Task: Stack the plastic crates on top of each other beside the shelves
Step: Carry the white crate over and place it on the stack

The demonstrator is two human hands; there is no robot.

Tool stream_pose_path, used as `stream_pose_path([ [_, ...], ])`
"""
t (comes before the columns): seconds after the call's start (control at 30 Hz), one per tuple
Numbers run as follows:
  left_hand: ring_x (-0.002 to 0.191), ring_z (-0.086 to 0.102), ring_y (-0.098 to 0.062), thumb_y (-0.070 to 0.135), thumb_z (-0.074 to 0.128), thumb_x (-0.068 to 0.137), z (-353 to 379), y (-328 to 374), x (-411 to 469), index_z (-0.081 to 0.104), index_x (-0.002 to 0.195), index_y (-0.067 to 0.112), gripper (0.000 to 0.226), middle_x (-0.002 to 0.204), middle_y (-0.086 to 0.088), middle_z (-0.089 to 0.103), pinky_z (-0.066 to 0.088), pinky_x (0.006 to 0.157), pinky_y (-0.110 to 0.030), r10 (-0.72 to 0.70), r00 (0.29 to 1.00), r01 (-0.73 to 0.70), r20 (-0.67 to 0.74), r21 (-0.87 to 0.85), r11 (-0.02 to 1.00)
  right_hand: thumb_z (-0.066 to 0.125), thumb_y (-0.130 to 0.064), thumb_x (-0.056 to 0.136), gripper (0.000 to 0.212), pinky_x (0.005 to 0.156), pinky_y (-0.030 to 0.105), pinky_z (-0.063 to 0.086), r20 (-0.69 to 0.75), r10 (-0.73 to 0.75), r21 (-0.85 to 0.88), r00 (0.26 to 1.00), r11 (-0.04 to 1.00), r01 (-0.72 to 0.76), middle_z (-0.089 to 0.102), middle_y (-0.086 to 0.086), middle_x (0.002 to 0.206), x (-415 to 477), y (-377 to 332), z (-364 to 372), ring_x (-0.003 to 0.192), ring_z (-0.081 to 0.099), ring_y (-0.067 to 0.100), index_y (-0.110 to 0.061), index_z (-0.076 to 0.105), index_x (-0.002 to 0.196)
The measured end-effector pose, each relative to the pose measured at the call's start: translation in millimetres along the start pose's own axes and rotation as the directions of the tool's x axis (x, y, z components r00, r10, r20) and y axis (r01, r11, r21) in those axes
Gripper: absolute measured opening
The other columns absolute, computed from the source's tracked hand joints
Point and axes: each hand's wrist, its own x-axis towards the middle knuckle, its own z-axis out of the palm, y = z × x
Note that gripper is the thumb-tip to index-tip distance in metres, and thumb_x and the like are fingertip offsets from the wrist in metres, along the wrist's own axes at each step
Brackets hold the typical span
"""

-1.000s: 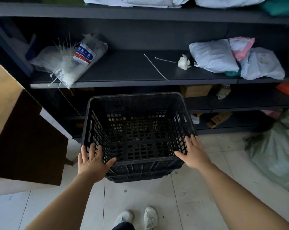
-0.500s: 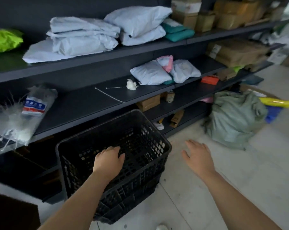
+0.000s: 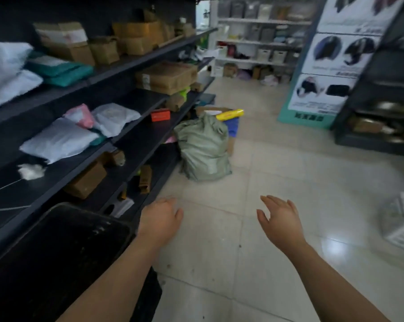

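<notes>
The black plastic crates stand stacked on the floor at the lower left, right against the dark shelves. My left hand hovers just past the stack's right rim, off the crate, fingers loosely curled and holding nothing. My right hand is over the bare tiled floor further right, fingers spread and empty. A white plastic crate lies blurred at the right edge of the view.
A green sack sits on the floor against the shelves ahead, with a yellow tube and a cardboard box behind it. A teal poster stand and a dark rack line the right side. Parcels and boxes fill the shelves.
My view has swung right along the aisle. Both hands have come off the black crate stack; the left hand left its rim and now hangs over the floor.
</notes>
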Motion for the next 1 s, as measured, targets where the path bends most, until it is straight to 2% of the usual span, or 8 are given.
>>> stream_pose_path([
  [0.1,0.093,0.060,-0.031,0.036,0.038,0.093,15.4,61.7,25.9,0.057,0.100,0.011,0.031,0.105,-0.012,0.063,0.045,0.078,-0.036,0.129,0.992,-0.129,-0.001,0.049,0.990,0.061,-0.023,0.087,0.039,0.110,0.049,0.027,-0.058,0.114,-0.006,0.992,0.993,-0.114,0.062,0.014,0.126,-8.6,56.7,-21.1,0.120,0.055,0.030,-0.009,0.060,0.123],
  [0.23,0.110,0.058,-0.033,0.040,0.042,0.094,41.5,154.1,55.0,0.058,0.122,0.012,0.042,0.122,-0.013,0.062,0.046,0.093,-0.039,0.232,0.973,-0.232,0.002,-0.009,0.973,0.063,-0.021,0.086,0.038,0.110,0.048,0.029,-0.122,0.231,-0.004,0.965,0.972,-0.234,0.063,0.012,0.125,-21.4,134.0,-51.8,0.119,0.055,0.030,-0.008,0.061,0.122],
  [0.4,0.101,0.062,-0.033,0.047,0.031,0.083,77.0,273.4,81.0,0.062,0.117,0.013,0.057,0.111,-0.014,0.067,0.048,0.088,-0.040,0.406,0.914,-0.406,-0.004,-0.028,0.914,0.068,-0.016,0.081,0.036,0.100,0.051,0.042,-0.191,0.345,-0.036,0.919,0.933,-0.358,0.068,0.015,0.114,-42.8,236.4,-91.1,0.107,0.062,0.034,-0.005,0.065,0.114],
  [0.57,0.104,0.061,-0.031,0.041,0.040,0.093,115.2,384.4,95.0,0.059,0.122,0.015,0.043,0.116,-0.011,0.064,0.047,0.089,-0.038,0.546,0.837,-0.545,0.030,-0.046,0.837,0.072,-0.012,0.077,0.034,0.089,0.049,0.049,-0.249,0.459,-0.067,0.853,0.870,-0.488,0.070,0.016,0.105,-68.1,315.6,-129.7,0.097,0.065,0.038,-0.002,0.067,0.108],
  [0.67,0.107,0.060,-0.030,0.040,0.042,0.094,137.3,438.3,101.2,0.055,0.128,0.016,0.043,0.119,-0.010,0.063,0.046,0.090,-0.036,0.612,0.789,-0.610,0.062,-0.050,0.791,0.067,-0.014,0.082,0.035,0.094,0.045,0.045,-0.250,0.543,-0.064,0.802,0.817,-0.573,0.067,0.016,0.115,-80.3,352.9,-146.3,0.106,0.061,0.037,-0.003,0.064,0.115],
  [0.77,0.104,0.061,-0.030,0.039,0.042,0.094,155.9,485.2,112.1,0.057,0.124,0.016,0.041,0.115,-0.010,0.063,0.047,0.087,-0.036,0.659,0.745,-0.658,0.099,-0.047,0.751,0.057,-0.023,0.089,0.040,0.100,0.040,0.041,-0.222,0.619,-0.053,0.754,0.764,-0.643,0.060,0.011,0.129,-85.3,388.7,-154.3,0.118,0.055,0.033,-0.009,0.057,0.126],
  [0.87,0.100,0.062,-0.031,0.039,0.042,0.093,173.2,528.7,128.7,0.059,0.118,0.014,0.039,0.111,-0.009,0.064,0.047,0.085,-0.037,0.698,0.704,-0.700,0.131,-0.044,0.713,0.052,-0.026,0.092,0.042,0.102,0.036,0.038,-0.200,0.672,-0.049,0.713,0.720,-0.692,0.057,0.007,0.133,-80.9,421.4,-158.5,0.121,0.052,0.029,-0.012,0.052,0.131],
  [1.0,0.104,0.061,-0.030,0.039,0.042,0.093,192.4,591.3,160.1,0.057,0.122,0.015,0.040,0.116,-0.009,0.063,0.047,0.088,-0.037,0.746,0.647,-0.748,0.159,-0.058,0.661,0.050,-0.028,0.092,0.044,0.104,0.035,0.036,-0.210,0.730,-0.048,0.650,0.656,-0.753,0.054,0.007,0.137,-61.2,468.4,-165.1,0.124,0.050,0.027,-0.012,0.050,0.134],
])
